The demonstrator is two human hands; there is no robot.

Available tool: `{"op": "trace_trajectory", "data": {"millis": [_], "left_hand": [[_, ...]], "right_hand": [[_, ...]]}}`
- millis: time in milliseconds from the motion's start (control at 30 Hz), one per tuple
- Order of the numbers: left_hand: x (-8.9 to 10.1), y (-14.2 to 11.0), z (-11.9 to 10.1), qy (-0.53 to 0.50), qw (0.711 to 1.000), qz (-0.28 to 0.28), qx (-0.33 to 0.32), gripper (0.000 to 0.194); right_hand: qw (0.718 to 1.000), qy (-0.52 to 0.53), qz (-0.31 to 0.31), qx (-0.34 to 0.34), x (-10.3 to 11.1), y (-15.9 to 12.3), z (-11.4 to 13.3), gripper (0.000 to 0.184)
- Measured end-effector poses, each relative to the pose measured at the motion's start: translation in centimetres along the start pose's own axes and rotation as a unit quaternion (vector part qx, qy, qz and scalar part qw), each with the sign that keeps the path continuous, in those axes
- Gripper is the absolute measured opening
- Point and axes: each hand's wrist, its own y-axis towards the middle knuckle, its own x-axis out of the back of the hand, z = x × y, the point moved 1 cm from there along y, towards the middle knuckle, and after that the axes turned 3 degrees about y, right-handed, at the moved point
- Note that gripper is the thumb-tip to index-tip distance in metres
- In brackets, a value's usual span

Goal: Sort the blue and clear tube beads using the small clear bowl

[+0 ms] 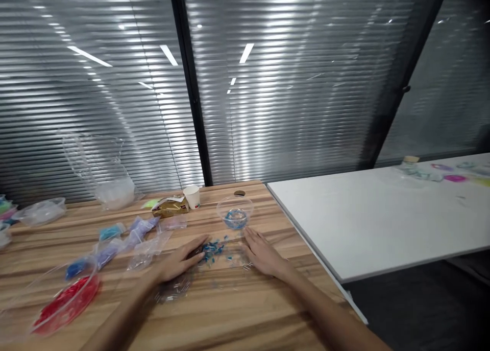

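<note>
Small blue pieces lie scattered on the wooden table, around a clear plastic sheet or bag. To their left, my left hand rests with its fingers stretched out and the thumb apart, at the edge of the pieces. On the other side my right hand lies flat over part of the clear plastic, fingers extended. Crumpled clear plastic also shows under my left wrist. Just beyond my right fingertips stands a clear round bowl with blue pieces at its bottom.
At left are a clear container of red material, purple bags and a blue packet. A gold packet, paper cup and bag of white material stand farther back. A white table adjoins at right.
</note>
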Motion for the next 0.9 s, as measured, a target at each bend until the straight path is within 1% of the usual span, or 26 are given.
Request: {"op": "trace_trajectory", "data": {"millis": [100,200,300,433,567,633,733,800,833,900], "left_hand": [[-0.3,-0.2,0.0,0.058,0.998,-0.01,-0.017,0.062],[-1.2,0.1,-0.8,0.107,0.993,-0.016,-0.045,0.064],[-2.1,0.4,-1.4,0.123,0.991,-0.016,-0.057,0.063],[-3.0,0.5,-1.6,0.13,0.988,-0.036,-0.077,0.059],[-3.4,0.5,-1.7,0.137,0.988,-0.031,-0.061,0.06],[-3.5,0.4,-1.9,0.134,0.989,-0.025,-0.048,0.062],[-3.3,0.4,-2.0,0.125,0.991,-0.027,-0.034,0.062],[-3.2,0.3,-2.1,0.124,0.991,-0.03,-0.035,0.062],[-3.2,0.3,-2.1,0.126,0.991,-0.031,-0.038,0.062],[-3.1,0.2,-2.4,0.132,0.99,-0.027,-0.049,0.063]], "right_hand": [[1.0,-0.005,0.006,0.03,-0.6,-0.1,0.6,0.066],[0.999,-0.014,0.016,0.049,-1.3,-0.3,1.6,0.066],[0.998,-0.029,0.011,0.059,-2.2,-0.1,3.1,0.065],[0.996,-0.052,0.003,0.069,-3.6,0.7,5.0,0.066],[0.994,-0.074,0.028,0.069,-4.8,1.8,6.6,0.061],[0.995,-0.067,0.04,0.063,-5.2,2.3,7.0,0.06],[0.998,-0.001,0.045,0.049,-5.2,2.9,6.8,0.061],[0.994,0.102,0.036,0.033,-4.9,3.2,6.2,0.063],[0.985,0.169,0.027,0.018,-4.7,3.3,5.8,0.062],[0.952,0.304,0.008,-0.023,-4.4,3.3,5.0,0.061]]}}
